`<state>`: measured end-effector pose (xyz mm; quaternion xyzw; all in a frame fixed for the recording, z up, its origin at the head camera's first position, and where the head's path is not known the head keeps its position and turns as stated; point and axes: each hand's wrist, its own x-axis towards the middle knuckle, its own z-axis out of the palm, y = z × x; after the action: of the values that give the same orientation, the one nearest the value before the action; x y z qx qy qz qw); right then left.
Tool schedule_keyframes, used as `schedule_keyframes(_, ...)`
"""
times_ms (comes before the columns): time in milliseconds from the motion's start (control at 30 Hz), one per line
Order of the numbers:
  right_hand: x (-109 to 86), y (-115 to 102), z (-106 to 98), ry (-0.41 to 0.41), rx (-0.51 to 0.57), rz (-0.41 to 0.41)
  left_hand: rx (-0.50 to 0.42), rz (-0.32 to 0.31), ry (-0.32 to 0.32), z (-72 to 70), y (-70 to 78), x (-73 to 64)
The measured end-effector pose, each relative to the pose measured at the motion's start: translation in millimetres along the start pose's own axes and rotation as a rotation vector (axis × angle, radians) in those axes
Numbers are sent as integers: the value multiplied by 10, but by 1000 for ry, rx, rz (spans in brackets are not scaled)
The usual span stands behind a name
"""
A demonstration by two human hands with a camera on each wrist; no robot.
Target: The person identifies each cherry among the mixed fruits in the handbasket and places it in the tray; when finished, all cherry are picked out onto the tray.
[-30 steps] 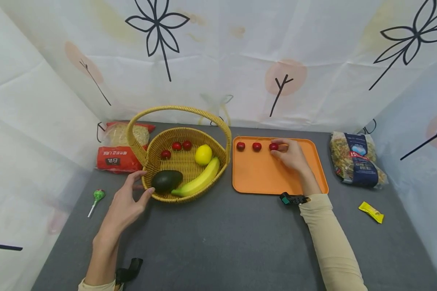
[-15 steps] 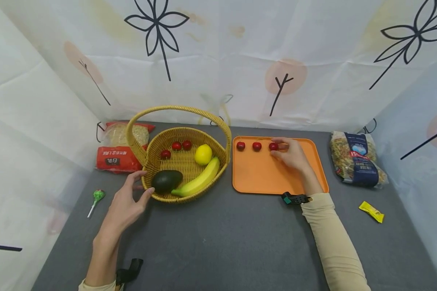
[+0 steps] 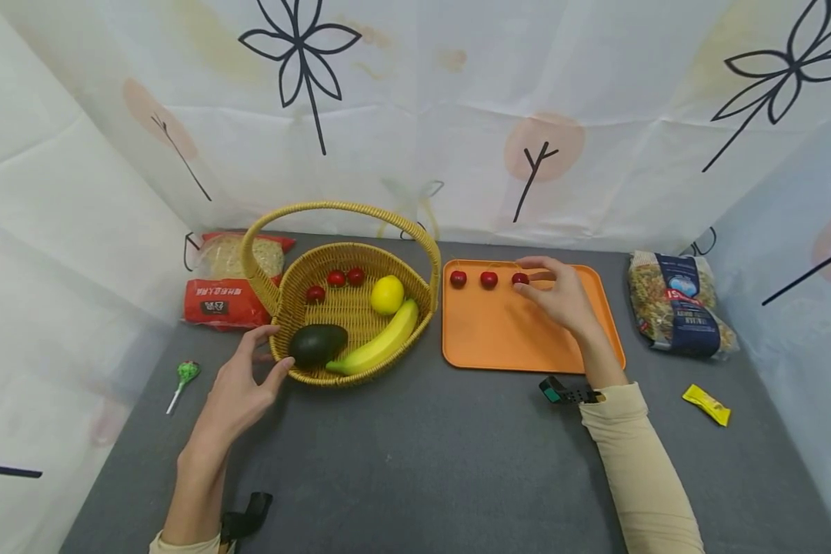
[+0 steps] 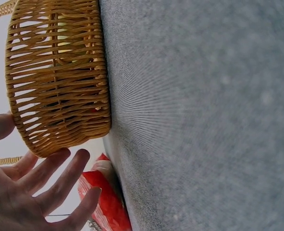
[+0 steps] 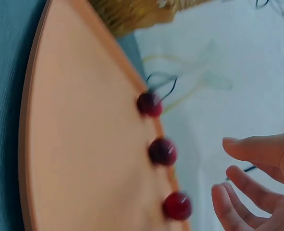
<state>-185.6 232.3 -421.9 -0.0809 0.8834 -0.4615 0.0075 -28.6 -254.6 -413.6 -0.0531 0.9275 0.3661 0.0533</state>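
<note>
My left hand (image 3: 238, 388) touches the near left rim of a yellow wicker basket (image 3: 287, 304), thumb and fingers spread along it. In the left wrist view, its fingertips meet the woven side (image 4: 60, 86). Inside the basket lie an avocado (image 3: 317, 344), a banana (image 3: 381, 344), a lemon (image 3: 387, 295) and three small red fruits (image 3: 335, 278). Three cherries stand in a row at the back of the orange tray (image 3: 498, 331). Around the rightmost cherry (image 3: 519, 279), my right hand (image 3: 561, 296) holds its thumb and fingers parted; the right wrist view shows them apart from the cherries (image 5: 178, 206).
Behind the basket on the left lies a red food packet (image 3: 225, 302), with a green lollipop (image 3: 187, 372) nearer me. Right of the tray are a pasta bag (image 3: 679, 304) and a yellow wrapped sweet (image 3: 706, 405). Printed cloth (image 3: 415, 131) walls the grey table (image 3: 415, 462).
My right hand has loosened its fingers from the rightmost cherry and drawn slightly back to the right, leaving the cherry on the tray. My left hand and the basket have stayed put.
</note>
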Motion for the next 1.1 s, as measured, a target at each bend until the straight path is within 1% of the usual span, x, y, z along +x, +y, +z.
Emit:
schedule_keyframes(167,-114,-240,19,10,39,-96,-16,-2,-8,-7,-11,0)
schedule_keyframes(400,-328,-654,41,3,147,-215,-22,9,-5,-10,-12,3)
schedule_keyframes(567,-455,-945,138,-17,240,-302,-23,23,-1,-6,-20,1)
schedule_keyframes(700,-500,-1143,260,-89,327,-352,-24,33,6,1,-24,1)
schedule_keyframes(867,-487,-1344,490,-218,382,-371,-21,36,7,3,-24,5)
schedule_keyframes(1000,-412,-1481,725,-310,388,-375,-20,34,0,-4,-20,8)
schedule_keyframes(1100,-312,-1583,896,-373,385,-376,-19,31,-2,-13,-14,11)
